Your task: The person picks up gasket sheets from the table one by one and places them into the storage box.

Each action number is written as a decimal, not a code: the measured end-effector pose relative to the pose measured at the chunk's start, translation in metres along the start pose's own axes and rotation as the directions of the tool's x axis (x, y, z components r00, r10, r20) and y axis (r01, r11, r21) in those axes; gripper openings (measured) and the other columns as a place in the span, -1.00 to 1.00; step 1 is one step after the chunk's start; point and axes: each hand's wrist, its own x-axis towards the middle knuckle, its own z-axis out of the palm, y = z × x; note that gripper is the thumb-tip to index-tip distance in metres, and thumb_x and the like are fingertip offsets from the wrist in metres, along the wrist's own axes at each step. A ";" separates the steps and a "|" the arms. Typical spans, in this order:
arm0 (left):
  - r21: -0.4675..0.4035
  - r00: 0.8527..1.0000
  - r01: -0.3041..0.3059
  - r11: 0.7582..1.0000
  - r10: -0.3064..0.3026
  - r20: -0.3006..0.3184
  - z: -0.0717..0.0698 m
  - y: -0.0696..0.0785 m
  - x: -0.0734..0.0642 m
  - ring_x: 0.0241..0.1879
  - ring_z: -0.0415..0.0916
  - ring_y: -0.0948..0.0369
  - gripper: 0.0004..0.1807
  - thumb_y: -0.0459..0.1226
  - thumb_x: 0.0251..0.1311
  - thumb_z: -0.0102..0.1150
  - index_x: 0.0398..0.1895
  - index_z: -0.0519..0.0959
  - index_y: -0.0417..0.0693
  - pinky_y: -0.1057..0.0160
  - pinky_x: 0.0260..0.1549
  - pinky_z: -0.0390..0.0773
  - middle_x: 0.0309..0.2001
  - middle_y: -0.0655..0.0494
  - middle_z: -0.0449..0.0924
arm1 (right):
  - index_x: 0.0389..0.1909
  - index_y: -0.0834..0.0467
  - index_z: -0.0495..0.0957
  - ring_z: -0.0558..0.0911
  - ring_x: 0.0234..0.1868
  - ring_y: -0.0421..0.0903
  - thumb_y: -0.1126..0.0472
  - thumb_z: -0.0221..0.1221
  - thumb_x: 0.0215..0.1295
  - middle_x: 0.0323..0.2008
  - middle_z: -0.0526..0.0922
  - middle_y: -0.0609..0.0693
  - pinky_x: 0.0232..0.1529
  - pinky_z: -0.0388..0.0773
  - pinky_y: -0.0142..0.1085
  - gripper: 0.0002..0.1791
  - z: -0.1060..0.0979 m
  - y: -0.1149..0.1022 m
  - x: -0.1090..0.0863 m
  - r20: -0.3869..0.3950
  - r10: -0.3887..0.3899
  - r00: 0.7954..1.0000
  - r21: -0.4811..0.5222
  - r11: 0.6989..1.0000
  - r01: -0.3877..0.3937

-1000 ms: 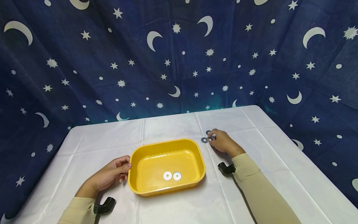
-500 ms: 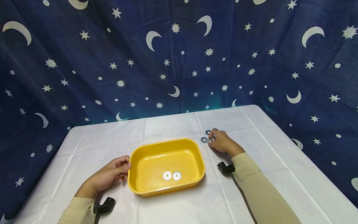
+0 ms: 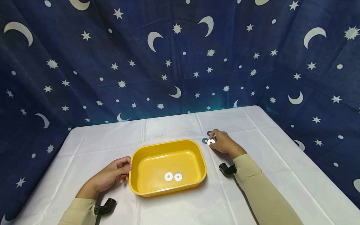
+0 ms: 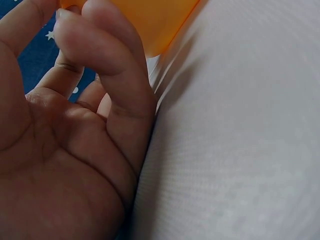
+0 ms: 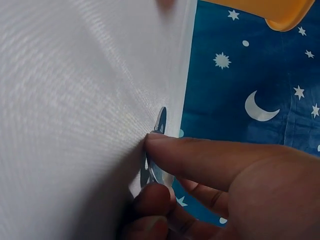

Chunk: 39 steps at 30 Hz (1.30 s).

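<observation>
A yellow plastic tray point(image 3: 167, 190) stands on the white-covered table, with two flat metal washers point(image 3: 178, 177) lying on its bottom. My left hand point(image 3: 111, 173) holds the tray's left end, thumb over the rim and fingers outside; in the left wrist view the curled fingers reach the tray point(image 4: 160, 25). Beyond the tray's right end, my right hand point(image 3: 223, 143) pinches a shiny washer point(image 3: 211, 142) between thumb and fingers, low over the cloth. Beside it lie other grey washers point(image 3: 205, 140), some partly hidden by the hand. In the right wrist view a washer point(image 5: 161, 119) shows past the thumb.
A white cloth point(image 3: 180, 207) with fold lines covers the table. Behind it and at both sides hangs a dark blue curtain point(image 3: 180, 56) with moons and stars. Black wrist-worn devices point(image 3: 227, 169) sit at both sleeves.
The washer at my right fingertips has tilted and now catches bright light; the fingers have shifted slightly around it. My left hand and the tray stay in place.
</observation>
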 end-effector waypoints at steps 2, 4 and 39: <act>0.000 1.000 -0.002 1.000 0.002 0.001 0.000 0.000 0.000 -0.52 0.37 0.31 -0.90 -0.29 0.37 -0.18 -0.19 0.30 -0.14 0.44 -0.58 0.40 -0.46 0.20 0.43 | -0.22 0.12 0.40 0.39 -0.45 -0.10 0.27 0.25 0.07 -0.47 0.41 0.02 -0.39 0.34 -0.32 -0.73 0.000 0.000 0.000 0.006 -0.006 1.000 0.012 1.000 0.006; 0.002 1.000 0.001 1.000 -0.001 -0.001 0.000 0.000 0.000 -0.52 0.37 0.31 -0.89 -0.28 0.37 -0.18 -0.18 0.30 -0.15 0.44 -0.58 0.40 -0.46 0.19 0.43 | -0.23 0.11 0.40 0.39 -0.48 -0.10 0.30 0.20 0.10 -0.48 0.41 0.02 -0.42 0.36 -0.33 -0.76 -0.001 -0.001 0.000 0.015 -0.007 1.000 0.037 0.999 0.006; 0.010 1.000 0.013 1.000 -0.013 -0.009 0.000 -0.001 0.000 -0.51 0.37 0.31 -0.89 -0.27 0.38 -0.18 -0.20 0.29 -0.14 0.45 -0.58 0.40 -0.45 0.20 0.43 | -0.25 0.07 0.54 0.47 -0.40 -0.10 0.30 0.05 0.24 -0.39 0.53 0.01 -0.39 0.45 -0.35 -0.86 -0.016 -0.033 -0.016 -0.003 -0.133 0.991 0.163 0.978 0.132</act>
